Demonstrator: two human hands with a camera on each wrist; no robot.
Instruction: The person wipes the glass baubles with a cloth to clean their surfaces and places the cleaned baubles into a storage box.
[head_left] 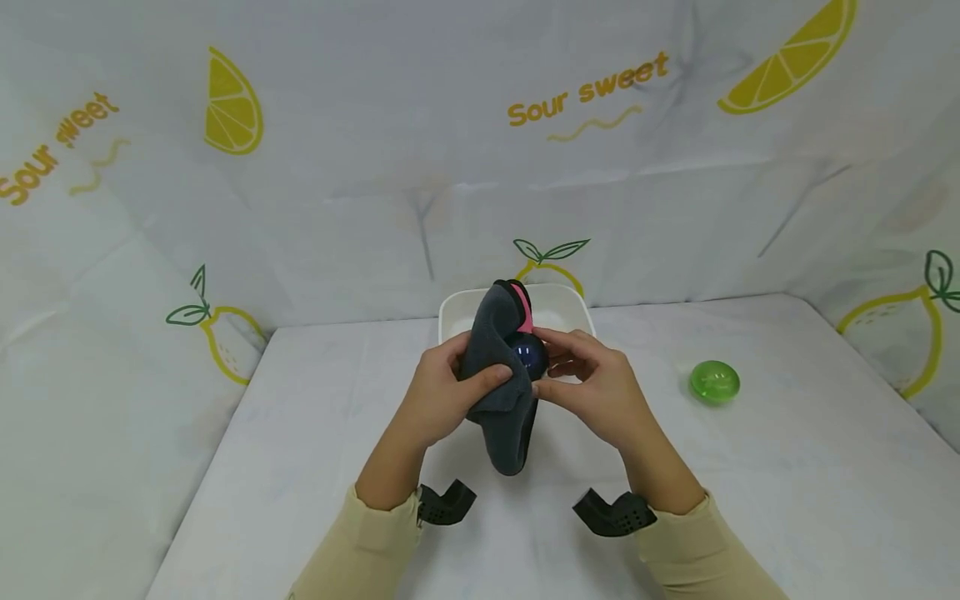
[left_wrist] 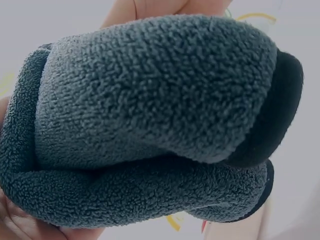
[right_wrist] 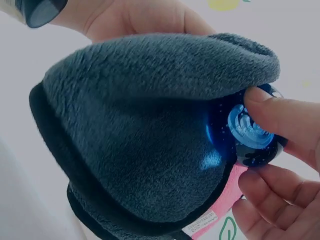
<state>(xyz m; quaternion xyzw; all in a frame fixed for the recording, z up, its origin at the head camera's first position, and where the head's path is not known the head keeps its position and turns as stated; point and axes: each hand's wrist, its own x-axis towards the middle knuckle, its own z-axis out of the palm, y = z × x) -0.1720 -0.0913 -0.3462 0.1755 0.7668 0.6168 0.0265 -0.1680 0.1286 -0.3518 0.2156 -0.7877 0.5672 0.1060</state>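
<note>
In the head view my left hand [head_left: 444, 395] grips a folded dark grey cleaning cloth [head_left: 504, 425], thumb across its front. The cloth is plush with black edging and shows a pink side [right_wrist: 222, 202] with a small white label. My right hand [head_left: 600, 385] pinches a shiny dark blue glass ball [right_wrist: 245, 135] between thumb and fingers. Bubbles and a pale swirl show in the glass. The cloth wraps the ball's left side, against which my left hand holds it. In the left wrist view the cloth [left_wrist: 155, 90] hides most of both hands and the ball.
A white plastic tub [head_left: 558, 302] stands behind the hands at the table's back edge. To the right, a green glass ball [head_left: 715, 382] lies on the white-covered table [head_left: 315, 467]. A white curtain [head_left: 360, 125] printed with lemons hangs behind.
</note>
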